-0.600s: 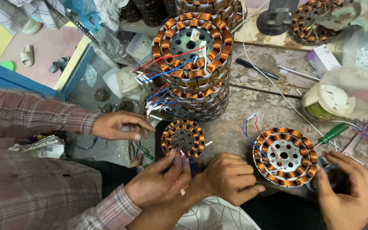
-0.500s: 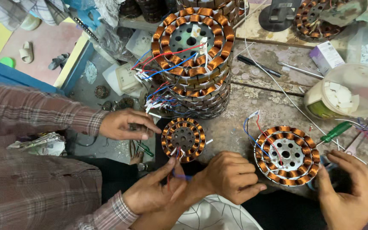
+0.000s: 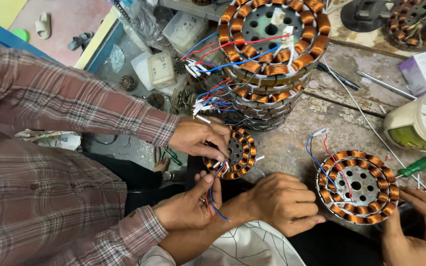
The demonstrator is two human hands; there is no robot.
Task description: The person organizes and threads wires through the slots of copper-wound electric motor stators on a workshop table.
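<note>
Four hands are in view; two belong to a co-worker in plaid sleeves entering from the left of the frame. The wearer's left hand (image 3: 283,203), lower centre, lies knuckles-up with fingers curled under in a loose fist; whether anything sits inside it is hidden. The wearer's right hand (image 3: 419,227), lower right corner, is cut off by the frame edge, and its fingertips reach the rim of a copper-wound stator (image 3: 356,186) lying flat on the bench (image 3: 292,143) at lower right. Whether it grips the rim or only rests there cannot be told. Red and blue leads rise from that stator's upper left.

At centre, the co-worker's upper hand (image 3: 199,138) pinches a small stator (image 3: 234,153), covering its left side; the co-worker's lower hand (image 3: 186,209) holds its coloured wires (image 3: 215,197) below it. A stack of large stators (image 3: 271,44) stands at upper centre, its top cropped. A green-handled screwdriver (image 3: 419,165) and a plastic container (image 3: 420,125) lie at the right edge, both partly cropped.
</note>
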